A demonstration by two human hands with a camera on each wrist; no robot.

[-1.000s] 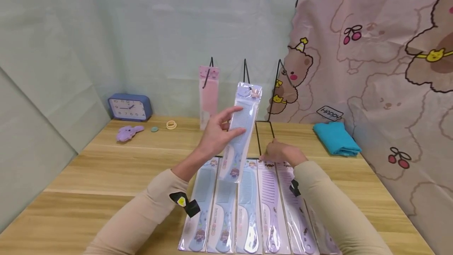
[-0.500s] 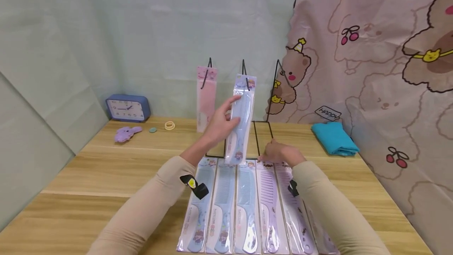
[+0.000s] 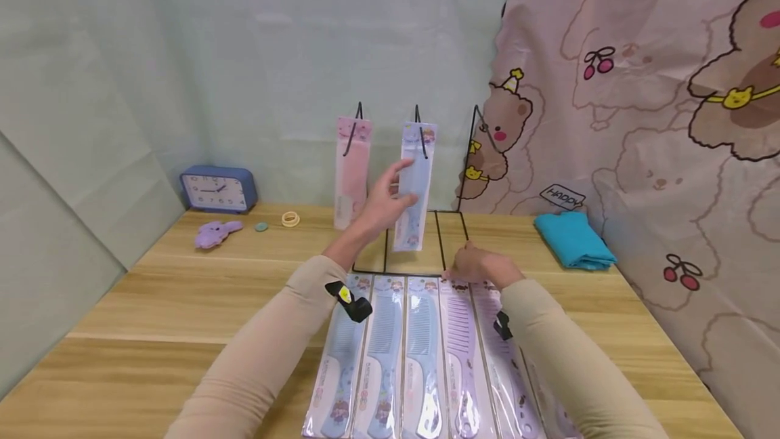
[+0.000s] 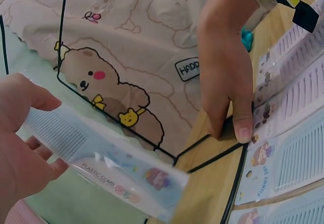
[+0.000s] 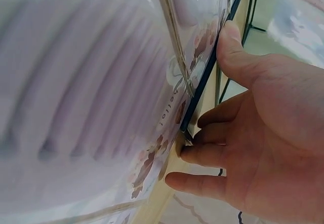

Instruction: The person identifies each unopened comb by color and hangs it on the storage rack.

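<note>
My left hand (image 3: pixel 382 207) pinches a blue comb in a clear pack (image 3: pixel 415 185), thumb in front and fingers behind. The pack's top sits at the middle hook of a black wire rack (image 3: pixel 399 272) and the pack hangs upright. In the left wrist view the left hand (image 4: pixel 20 148) grips the blue comb pack (image 4: pixel 101 160). My right hand (image 3: pixel 481 264) grips the rack's front right base corner; the right wrist view shows the right hand (image 5: pixel 253 127) with its thumb on the wire base (image 5: pixel 207 77). A pink comb pack (image 3: pixel 351 168) hangs on the left hook.
Several packed combs, blue (image 3: pixel 384 351) and purple (image 3: pixel 463 351), lie side by side on the wooden table (image 3: pixel 183 303) in front of the rack. A blue clock (image 3: pixel 217 190), purple plush toy (image 3: pixel 216 231), yellow ring (image 3: pixel 290 218) and folded teal cloth (image 3: pixel 573 239) sit further back. A bear-print curtain (image 3: pixel 640 120) hangs at right.
My left hand carried the blue comb pack up and away from me to the rack's middle hook, and the pack turned upright. The right hand stayed on the rack's base.
</note>
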